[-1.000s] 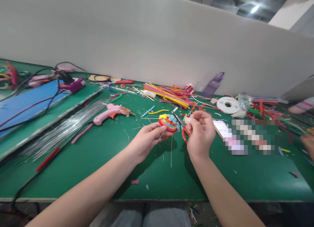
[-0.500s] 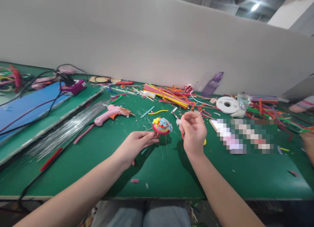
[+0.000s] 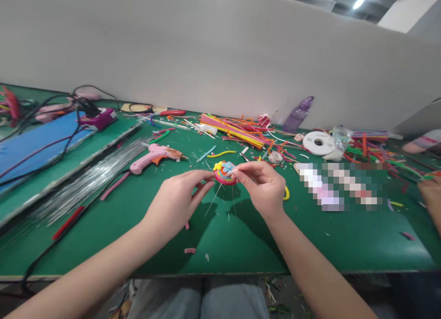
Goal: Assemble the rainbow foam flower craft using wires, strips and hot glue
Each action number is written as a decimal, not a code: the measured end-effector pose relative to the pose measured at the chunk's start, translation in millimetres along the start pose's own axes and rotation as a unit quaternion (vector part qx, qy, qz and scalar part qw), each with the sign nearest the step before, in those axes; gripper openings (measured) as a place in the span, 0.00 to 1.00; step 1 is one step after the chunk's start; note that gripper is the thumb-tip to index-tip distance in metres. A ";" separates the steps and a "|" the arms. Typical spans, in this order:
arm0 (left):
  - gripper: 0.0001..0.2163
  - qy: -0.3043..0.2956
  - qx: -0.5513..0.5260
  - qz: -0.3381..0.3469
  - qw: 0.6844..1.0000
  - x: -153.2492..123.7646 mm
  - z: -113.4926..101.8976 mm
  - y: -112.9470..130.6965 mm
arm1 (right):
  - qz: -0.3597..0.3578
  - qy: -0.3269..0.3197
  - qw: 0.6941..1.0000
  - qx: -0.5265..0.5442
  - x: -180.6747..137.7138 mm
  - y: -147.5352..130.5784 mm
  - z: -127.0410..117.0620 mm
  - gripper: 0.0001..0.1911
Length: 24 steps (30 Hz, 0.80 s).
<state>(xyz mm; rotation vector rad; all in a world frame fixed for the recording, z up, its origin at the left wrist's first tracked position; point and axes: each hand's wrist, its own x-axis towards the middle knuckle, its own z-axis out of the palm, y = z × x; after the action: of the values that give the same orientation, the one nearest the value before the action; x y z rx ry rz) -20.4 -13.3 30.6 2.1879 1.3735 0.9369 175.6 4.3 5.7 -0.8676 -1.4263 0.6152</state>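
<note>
My left hand [image 3: 182, 195] pinches the left edge of a small round pipe-cleaner ornament [image 3: 223, 176] with coloured rings. Yellow and blue flowers sit on top of it, and thin clear strands hang below. My right hand [image 3: 263, 186] is closed, thumb against fingers, on a small white piece [image 3: 233, 171] at the ornament's right side, over a blue flower. Whether the piece touches the flower I cannot tell. Partly behind my right hand lies a yellow loop [image 3: 286, 193], perhaps a tool handle.
On the green table [image 3: 241, 254] lie a pink glue gun [image 3: 151, 158], clear strands [image 3: 99, 181], a pipe-cleaner bundle [image 3: 234, 131] and a white spool [image 3: 319, 143]. A purple bottle [image 3: 296, 117] stands by the partition. Another person's hand [image 3: 430, 193] is at the right edge.
My right hand has moved left with the white piece, from beside the ornament to over its flowers. My left hand has turned slightly, still holding the ornament.
</note>
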 end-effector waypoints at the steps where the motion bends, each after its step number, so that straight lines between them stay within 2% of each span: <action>1: 0.12 0.010 -0.021 0.003 1.000 4.5 0.9 2.4 | -0.001 -0.019 1.000 0.007 0.0 -1.4 -0.3 0.06; 3: 0.12 0.011 -0.069 0.008 0.998 12.5 3.0 6.5 | -0.009 -0.060 0.998 0.009 0.5 -6.0 -0.2 0.05; 6: 0.11 0.011 -0.132 0.021 0.991 20.8 4.4 11.4 | -0.052 -0.096 0.993 -0.052 2.0 -16.6 0.7 0.03; 10: 0.10 0.042 -0.142 0.047 0.988 29.0 0.8 15.0 | -0.123 -0.089 0.975 -0.163 10.1 -30.3 -3.8 0.03; 13: 0.10 0.085 -0.090 0.067 0.990 35.3 -2.0 12.1 | -0.204 -0.046 0.947 -0.244 24.9 -30.6 -15.7 0.05; 16: 0.11 0.103 -0.003 0.095 0.990 38.4 2.0 3.8 | -0.298 0.014 0.905 -0.303 42.1 -17.0 -29.9 0.09; 18: 0.12 0.096 0.045 0.107 0.989 37.4 8.8 -2.8 | -0.330 -0.011 0.880 -0.340 49.2 -1.9 -36.9 0.10; 22: 0.13 0.059 0.082 0.120 0.988 31.7 22.3 -13.2 | -0.346 -0.025 0.857 -0.382 46.8 26.7 -42.6 0.10; 24: 0.12 0.045 0.082 0.121 0.988 29.5 25.4 -16.3 | -0.365 -0.079 0.834 -0.406 41.3 34.3 -43.0 0.10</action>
<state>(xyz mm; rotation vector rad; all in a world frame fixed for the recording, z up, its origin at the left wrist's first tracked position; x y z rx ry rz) -3.9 21.0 12.3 2.5072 1.2847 1.0529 226.1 51.1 4.6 -0.8096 -2.0458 -0.5753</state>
